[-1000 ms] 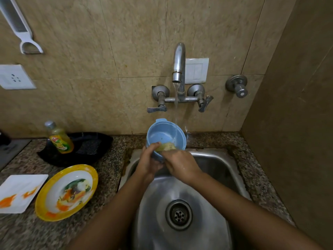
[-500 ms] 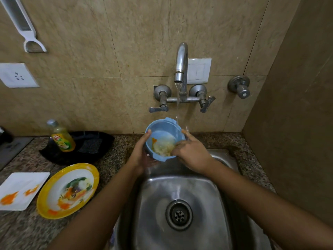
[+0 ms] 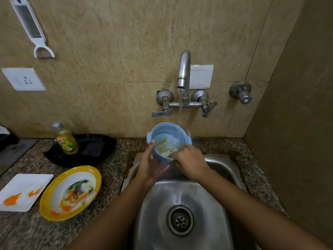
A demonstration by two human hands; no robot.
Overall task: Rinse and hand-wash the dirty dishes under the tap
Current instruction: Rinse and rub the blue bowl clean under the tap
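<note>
Our left hand (image 3: 151,166) grips the blue bowl (image 3: 167,132) from its left side, thumb up on the rim and palm cupped under it, holding it tilted towards us above the far end of the sink (image 3: 207,204). Our right hand (image 3: 189,165) bends its fingers over the near rim into the bowl, among white suds and an orange smear, and we cannot tell whether they hold anything. Just beyond both hands the tap (image 3: 183,69) runs a thin stream onto the bowl's far rim, while well to the left of our left hand a yellow-rimmed plate (image 3: 70,193), a white plate (image 3: 23,191) and a soap bottle (image 3: 65,139) sit on the counter (image 3: 115,159).
</note>
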